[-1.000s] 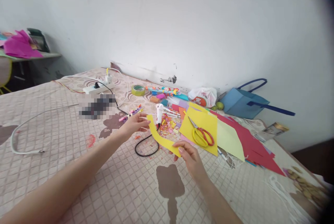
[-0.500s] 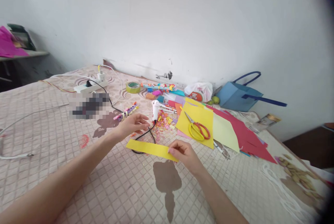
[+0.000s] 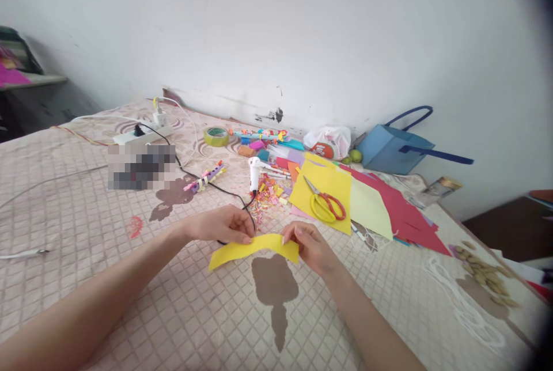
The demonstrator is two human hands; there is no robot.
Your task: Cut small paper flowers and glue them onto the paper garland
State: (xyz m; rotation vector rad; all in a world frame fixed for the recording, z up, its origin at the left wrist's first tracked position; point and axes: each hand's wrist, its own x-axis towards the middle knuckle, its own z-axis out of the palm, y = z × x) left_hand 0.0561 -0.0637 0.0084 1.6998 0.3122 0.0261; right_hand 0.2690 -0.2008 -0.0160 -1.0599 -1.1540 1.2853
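Note:
A yellow paper strip (image 3: 263, 242) is held between both hands, bowed up in the middle, with its left end drooping. My left hand (image 3: 228, 226) pinches its upper edge near the middle, thumb in front. My right hand (image 3: 307, 244) grips it close to the right end, fingers closed. Just beyond the hands stands a white glue gun (image 3: 254, 175), its black cord running behind the left hand. Scissors (image 3: 326, 201) with red and yellow handles lie on a yellow sheet (image 3: 298, 186) to the right.
Small paper scraps (image 3: 270, 192) lie around the glue gun. Farther back are a tape roll (image 3: 216, 136), a power strip (image 3: 142, 135) and a blue bag (image 3: 393, 149). A decorated purple stick (image 3: 207, 178) lies left, red paper (image 3: 401, 209) right, white string (image 3: 460, 305) front right.
My left hand has come down and right onto the strip and taken hold of it. The strip, flat before, is now bent into a curve. The view has shifted slightly.

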